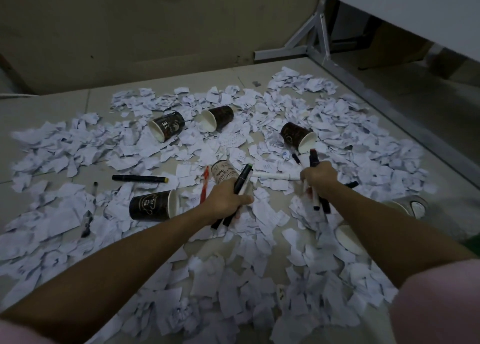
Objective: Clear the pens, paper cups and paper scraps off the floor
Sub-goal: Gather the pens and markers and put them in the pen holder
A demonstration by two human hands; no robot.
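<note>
Paper scraps (65, 146) covered the floor (46, 107) from the far left, where a black marker (140, 179) and a dark paper cup (153, 205) lay on their sides, untouched. Right of them the left hand (226, 201) gripped a bundle of markers (242, 180), fingers curled round them, beside a red pen (204, 188) and a pale cup (223, 172). Further right, the right hand (319, 179) clutched its own bunch of pens (315, 201). With both fists full, reaching for another pen could loosen a bundle and scatter it back among the scraps.
</note>
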